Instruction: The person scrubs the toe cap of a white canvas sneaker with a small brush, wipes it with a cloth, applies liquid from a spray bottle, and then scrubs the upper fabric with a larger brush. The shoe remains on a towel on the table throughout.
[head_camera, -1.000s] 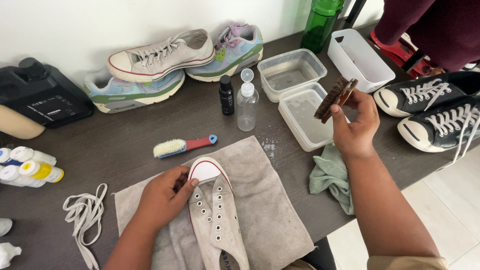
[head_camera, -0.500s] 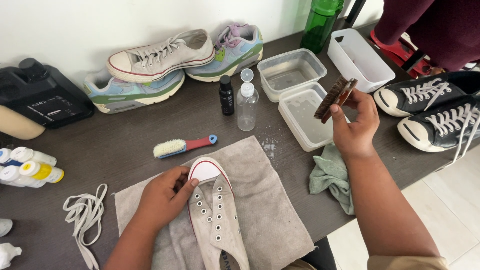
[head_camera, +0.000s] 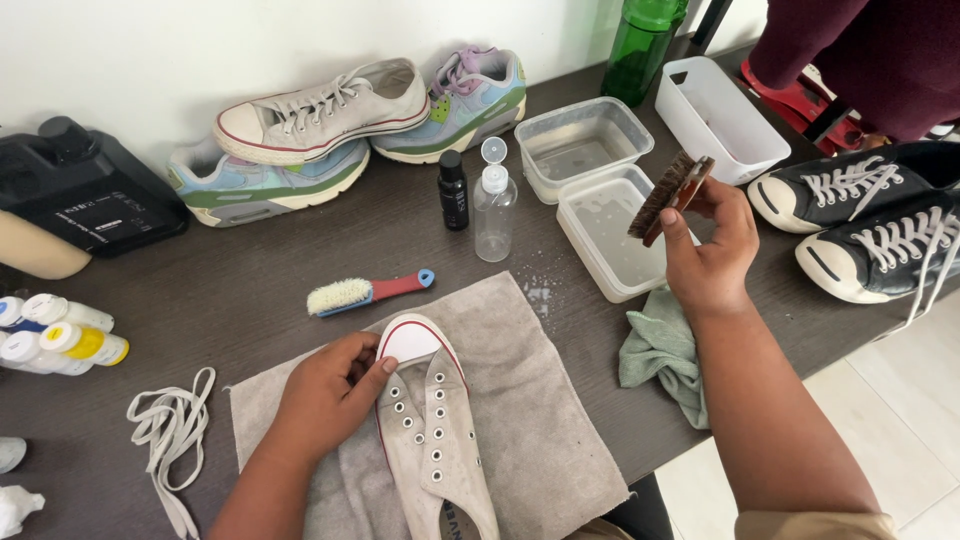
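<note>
The left hand (head_camera: 325, 395) lies low, palm down, fingers curled and pressed flat, thumb stretched toward the right; the right hand (head_camera: 712, 255) is raised on an outstretched bare forearm, fingers closed in a grip, knuckles turned outward.

single head view, looking steeply down, close over dark table (head_camera: 250, 280)

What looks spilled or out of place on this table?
Small splashes of liquid lie on the dark table between the grey towel and the shallow clear tub. The unlaced shoe has its laces lying loose to the left. Nothing else stands out.
</note>
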